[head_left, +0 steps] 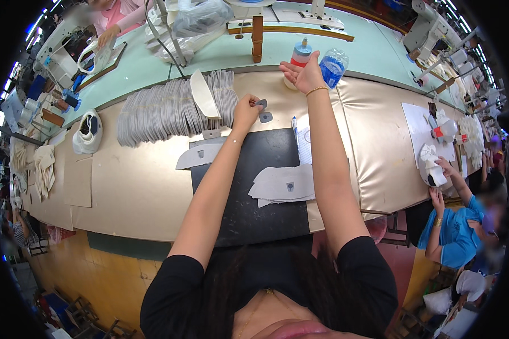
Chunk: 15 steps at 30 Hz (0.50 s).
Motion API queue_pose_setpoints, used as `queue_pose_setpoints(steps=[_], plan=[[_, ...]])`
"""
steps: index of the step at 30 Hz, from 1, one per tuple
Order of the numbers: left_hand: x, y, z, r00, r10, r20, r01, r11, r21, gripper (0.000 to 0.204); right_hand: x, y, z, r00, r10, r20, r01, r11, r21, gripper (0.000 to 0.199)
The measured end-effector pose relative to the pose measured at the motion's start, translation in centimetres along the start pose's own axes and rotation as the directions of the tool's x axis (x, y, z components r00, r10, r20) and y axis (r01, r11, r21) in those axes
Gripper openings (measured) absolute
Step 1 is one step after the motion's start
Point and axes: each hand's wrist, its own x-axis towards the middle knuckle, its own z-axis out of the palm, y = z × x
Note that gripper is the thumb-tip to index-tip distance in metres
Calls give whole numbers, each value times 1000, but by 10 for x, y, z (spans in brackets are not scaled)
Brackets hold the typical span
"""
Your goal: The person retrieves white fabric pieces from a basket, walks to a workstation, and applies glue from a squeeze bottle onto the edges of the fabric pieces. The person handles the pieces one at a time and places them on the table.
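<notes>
My left hand (pixel 246 109) reaches forward and pinches a small grey patch (pixel 260 103) just above another grey patch (pixel 266 117) lying on the tan table. My right hand (pixel 302 72) is stretched further out, fingers spread and palm up, beside a white glue bottle with a red band (pixel 300 58) and a clear bottle of blue liquid (pixel 332 68); it holds nothing. On the black mat (pixel 249 209) lies a small stack of grey cut pieces (pixel 283 183) with a patch on top. A single grey piece (pixel 198 155) lies at the mat's left corner.
A long fanned row of grey cut pieces (pixel 169 110) spreads along the table's far side, with a cream piece (pixel 203 95) on top. A pen (pixel 294 127) lies by a paper. A white bag (pixel 87 133) sits left. Other people work at the right (pixel 452 226) and far left (pixel 110 22).
</notes>
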Motion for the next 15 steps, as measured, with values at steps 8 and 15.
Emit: queue_pose_setpoints(steps=[8,15], plan=[[-99,50,-69,946,-159,283,321,589,-742,19,-57,36,15,966,-104,235,154,967,-203,40],[-181,59,-106,943,-166,287,328,589,-738,10,-179,48,37,751,-486,446,611,769,-190,75]])
